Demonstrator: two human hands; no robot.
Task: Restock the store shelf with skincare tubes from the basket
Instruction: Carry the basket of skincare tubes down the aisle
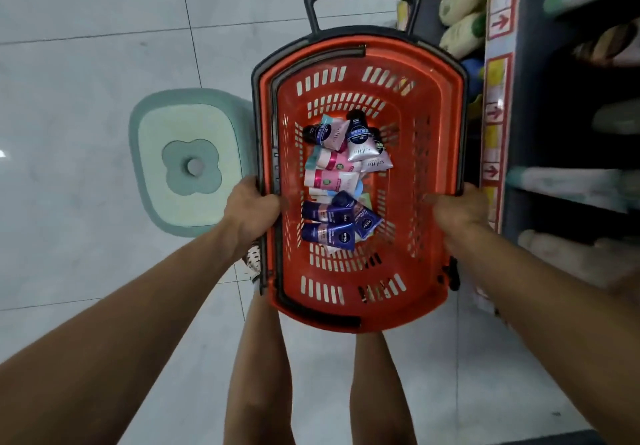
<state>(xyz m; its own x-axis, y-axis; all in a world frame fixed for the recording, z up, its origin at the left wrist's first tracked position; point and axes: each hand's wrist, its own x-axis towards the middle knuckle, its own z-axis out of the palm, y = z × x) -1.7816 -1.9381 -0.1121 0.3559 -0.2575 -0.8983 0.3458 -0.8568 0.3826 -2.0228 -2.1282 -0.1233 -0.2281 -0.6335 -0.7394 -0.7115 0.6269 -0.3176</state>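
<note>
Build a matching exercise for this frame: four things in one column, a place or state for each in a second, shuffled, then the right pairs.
Things:
1. basket
2. skincare tubes
3. stool
4. shelf

Places or states:
A. stands on the floor, left of the basket
B. runs along the right edge of the view
C. gripped at both sides by the left hand and right hand
D. piled loose on the basket's bottom

Pairs: 1-C, 2-D, 3-A, 4-B

An orange slotted basket (429,153) with a black rim and raised black pull handle is seen from above beside the dark shelf (554,105). Skincare tubes (341,181) in purple, pink and white are heaped flat on its floor.
</note>
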